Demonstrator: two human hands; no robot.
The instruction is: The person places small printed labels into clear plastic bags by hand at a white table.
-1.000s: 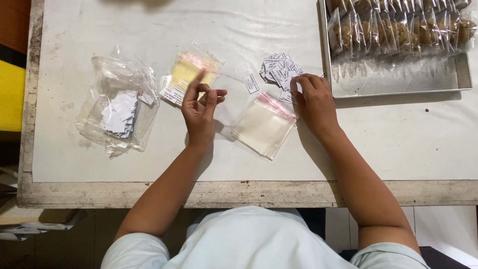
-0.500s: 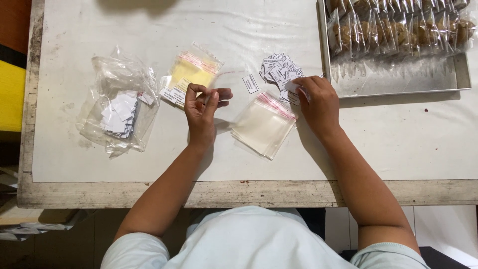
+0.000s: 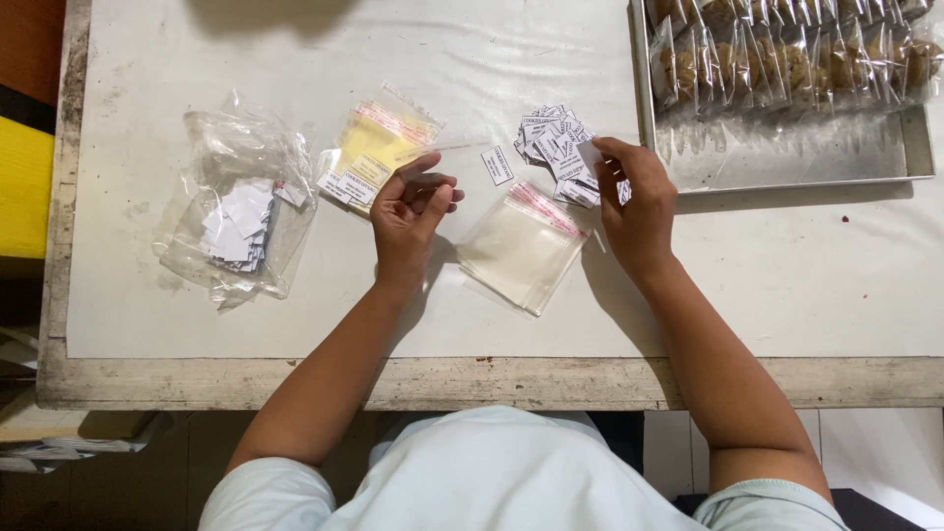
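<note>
My left hand point(image 3: 413, 211) is curled over the white table, its fingertips pinching the edge of a thin clear plastic bag point(image 3: 444, 149) that sticks out up and to the right. My right hand point(image 3: 637, 202) rests at the pile of small white printed labels point(image 3: 551, 147), with thumb and forefinger closed on one label at the pile's right edge. A single label point(image 3: 498, 164) lies apart between the hands. A stack of clear bags with a red strip point(image 3: 521, 248) lies below, between both wrists.
A yellow-backed packet of bags point(image 3: 379, 147) lies just left of my left hand. Further left is a crumpled plastic bag holding white paper pieces point(image 3: 241, 216). A metal tray point(image 3: 787, 162) at the top right carries several bagged cookies point(image 3: 787, 59). The worn table edge point(image 3: 492, 383) runs along the front.
The fingers of my left hand went from spread to pinched on the clear bag. My right hand shifted slightly up onto the label pile and closed on a label.
</note>
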